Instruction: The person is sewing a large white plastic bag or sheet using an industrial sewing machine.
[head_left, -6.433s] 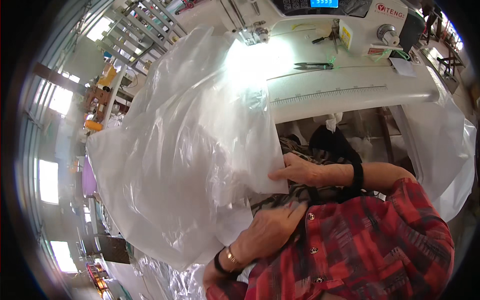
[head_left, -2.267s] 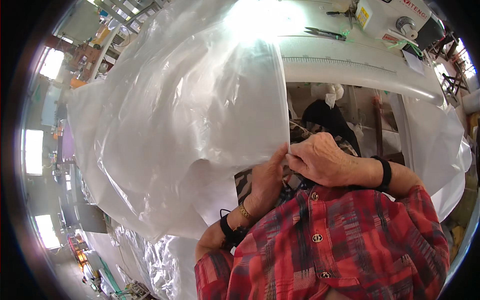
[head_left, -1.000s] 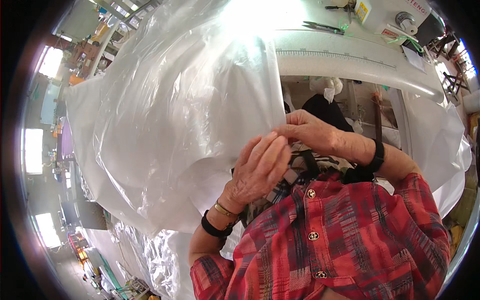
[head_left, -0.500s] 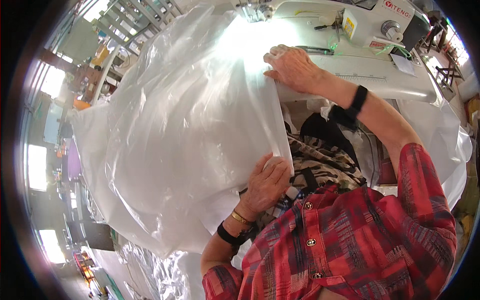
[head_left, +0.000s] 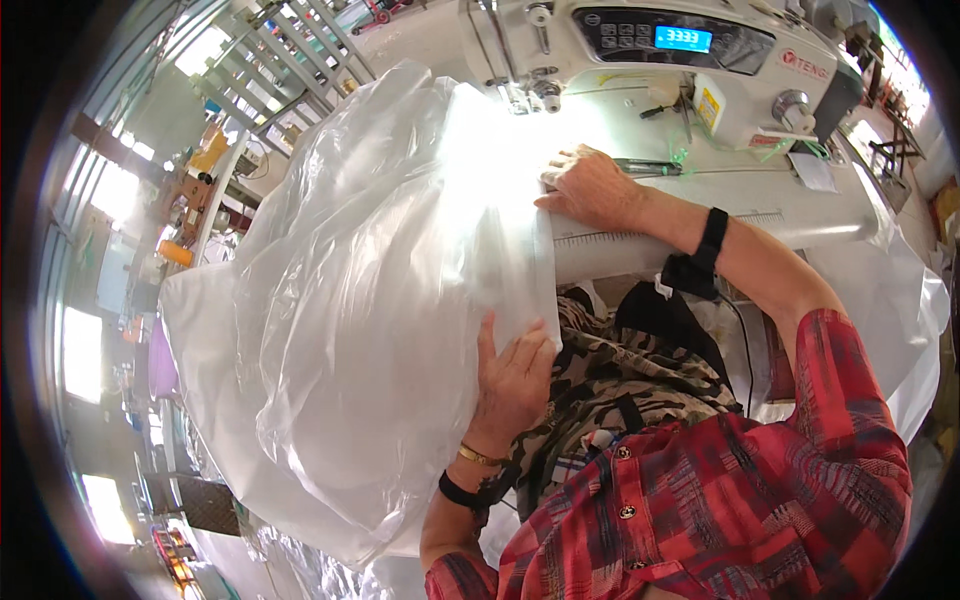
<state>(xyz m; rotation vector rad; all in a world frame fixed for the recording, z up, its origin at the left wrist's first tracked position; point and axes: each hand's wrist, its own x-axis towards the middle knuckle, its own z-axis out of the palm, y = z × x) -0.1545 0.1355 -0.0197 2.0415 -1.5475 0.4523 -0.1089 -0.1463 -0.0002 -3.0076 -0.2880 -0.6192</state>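
A large, translucent white plastic sheet (head_left: pixel 340 330) lies in loose folds across the sewing machine's bed and drapes down on my left. My left hand (head_left: pixel 513 375) rests on the sheet close to its right edge, thumb and fingers spread. Farther off, my right hand (head_left: pixel 595 190) lies over the same edge on the machine bed, fingers extended and slightly bent; strong glare washes out part of its fingertips. The sewing machine (head_left: pixel 560 50) stands beyond, its needle area (head_left: pixel 530 95) just past the brightly lit part of the sheet.
Dark tweezers or snips (head_left: pixel 645 167) lie right of my right hand, with a screwdriver (head_left: pixel 657 111) behind. A ruler scale (head_left: pixel 770 215) runs along the bed's front. More white plastic (head_left: pixel 900 350) hangs at the right. Metal railings (head_left: pixel 285 60) stand at the far left.
My left hand has loosened from the sheet's edge, spread its thumb and moved slightly left and nearer. The view has shifted, showing more of the machine. My right hand stays at the edge.
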